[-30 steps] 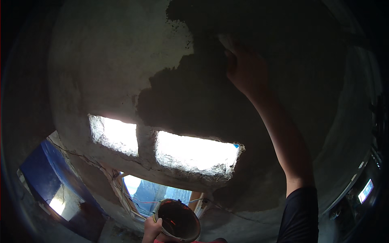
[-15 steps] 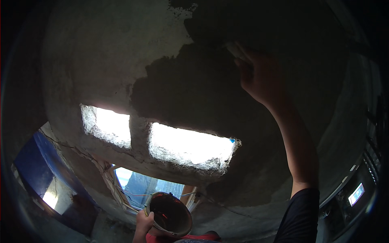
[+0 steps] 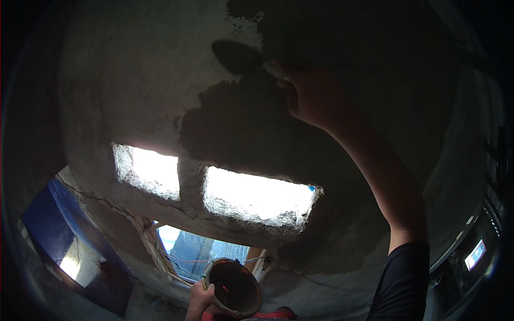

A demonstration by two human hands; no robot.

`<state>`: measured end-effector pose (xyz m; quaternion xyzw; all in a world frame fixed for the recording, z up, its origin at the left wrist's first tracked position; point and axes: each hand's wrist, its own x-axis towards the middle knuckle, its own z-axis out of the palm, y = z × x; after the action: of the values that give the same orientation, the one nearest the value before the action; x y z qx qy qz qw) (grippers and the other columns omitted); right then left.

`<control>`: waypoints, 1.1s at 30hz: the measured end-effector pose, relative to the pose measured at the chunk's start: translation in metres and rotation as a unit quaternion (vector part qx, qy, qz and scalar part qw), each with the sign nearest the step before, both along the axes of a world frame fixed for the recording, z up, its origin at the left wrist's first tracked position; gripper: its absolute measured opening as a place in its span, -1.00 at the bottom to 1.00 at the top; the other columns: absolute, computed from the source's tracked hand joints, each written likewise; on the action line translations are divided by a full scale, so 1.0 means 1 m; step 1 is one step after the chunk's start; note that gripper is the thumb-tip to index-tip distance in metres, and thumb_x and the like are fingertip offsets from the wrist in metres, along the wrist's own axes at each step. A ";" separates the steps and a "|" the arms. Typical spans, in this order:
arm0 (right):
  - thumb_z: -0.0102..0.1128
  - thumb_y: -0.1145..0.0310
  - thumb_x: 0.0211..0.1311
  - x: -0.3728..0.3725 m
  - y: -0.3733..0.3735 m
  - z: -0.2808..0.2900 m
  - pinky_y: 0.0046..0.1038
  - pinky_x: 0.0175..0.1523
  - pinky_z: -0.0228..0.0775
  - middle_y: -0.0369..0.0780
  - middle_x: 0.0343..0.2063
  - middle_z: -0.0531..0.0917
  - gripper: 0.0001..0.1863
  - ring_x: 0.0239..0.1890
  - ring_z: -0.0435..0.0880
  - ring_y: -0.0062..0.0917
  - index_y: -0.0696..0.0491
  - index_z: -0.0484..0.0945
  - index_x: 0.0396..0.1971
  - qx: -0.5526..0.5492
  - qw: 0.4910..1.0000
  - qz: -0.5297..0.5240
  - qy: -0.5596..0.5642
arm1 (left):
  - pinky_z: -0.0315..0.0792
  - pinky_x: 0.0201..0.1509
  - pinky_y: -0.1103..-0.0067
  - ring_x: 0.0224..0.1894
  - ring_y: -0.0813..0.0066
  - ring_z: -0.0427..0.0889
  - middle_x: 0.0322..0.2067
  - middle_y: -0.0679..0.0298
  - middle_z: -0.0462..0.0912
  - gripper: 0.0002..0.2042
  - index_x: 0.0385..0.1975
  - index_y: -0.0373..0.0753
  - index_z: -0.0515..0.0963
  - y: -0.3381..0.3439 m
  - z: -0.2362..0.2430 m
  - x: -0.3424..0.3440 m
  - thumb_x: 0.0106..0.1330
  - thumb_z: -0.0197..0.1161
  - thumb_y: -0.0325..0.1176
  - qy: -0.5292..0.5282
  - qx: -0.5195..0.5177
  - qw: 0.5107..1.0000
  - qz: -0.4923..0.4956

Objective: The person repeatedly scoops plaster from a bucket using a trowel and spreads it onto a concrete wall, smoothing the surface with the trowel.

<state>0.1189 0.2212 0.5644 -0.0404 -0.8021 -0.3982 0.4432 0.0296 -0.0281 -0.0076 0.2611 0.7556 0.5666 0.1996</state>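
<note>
High against the wall, my right hand (image 3: 316,97) is closed around the handle of a trowel (image 3: 235,56). The trowel's dark, leaf-shaped blade points left and lies over the edge between the dark, wet-looking coat (image 3: 235,125) and the paler bare wall (image 3: 139,80). Low in the picture, my left hand (image 3: 200,297) grips a bucket (image 3: 251,294) at its left rim. The bucket is tilted so that its dark inside shows, with a few orange-red patches. What lies at its bottom is too dark to make out.
Two bright rough-edged openings (image 3: 259,195) pierce the wall above the bucket. Below them is a wood-framed window (image 3: 201,251), with a thin cable (image 3: 305,279) running past it. A blue panel (image 3: 51,214) stands at the left, and a small bright window (image 3: 475,255) shows far right.
My right hand has moved left with the trowel, whose blade now shows against the pale wall. The bucket and my left hand sit slightly further right and lower in the picture.
</note>
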 end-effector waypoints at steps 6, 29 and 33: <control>0.22 0.32 0.31 -0.011 -0.015 0.070 -0.08 -0.05 0.64 -0.06 -0.16 0.74 -0.52 -0.13 0.76 -0.12 -0.02 0.50 0.24 0.032 0.993 0.026 0.110 | 0.57 -0.14 0.25 -0.28 -0.02 0.77 -0.45 -0.10 0.72 -0.69 -0.29 -0.42 0.66 0.006 0.002 0.000 0.19 0.25 -0.25 0.000 0.001 1.000 -0.001; 0.04 0.35 0.48 -0.007 -0.040 0.123 -0.08 0.06 0.58 0.10 0.00 0.67 -0.64 0.04 0.68 -0.05 0.15 0.56 0.16 -0.121 0.977 -0.021 0.172 | 0.56 -0.12 0.37 -0.30 0.28 0.75 -0.40 0.04 0.75 -0.69 -0.19 -0.40 0.67 0.020 -0.008 0.008 0.25 0.26 -0.25 0.045 -0.028 0.993 -0.102; 0.16 0.35 0.37 -0.040 -0.021 0.123 -0.08 0.07 0.60 0.05 -0.05 0.71 -0.58 0.01 0.71 -0.08 0.08 0.54 0.20 -0.076 0.986 -0.051 0.140 | 0.55 -0.07 0.24 -0.21 -0.06 0.75 -0.35 -0.09 0.73 -0.67 -0.21 -0.33 0.67 0.013 0.012 0.026 0.25 0.24 -0.17 0.045 -0.033 0.993 -0.099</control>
<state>0.0787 0.1999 0.6879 -0.1704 -0.7571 -0.3483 0.5257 0.0552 -0.0149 0.0045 0.3535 0.7527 0.5060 0.2290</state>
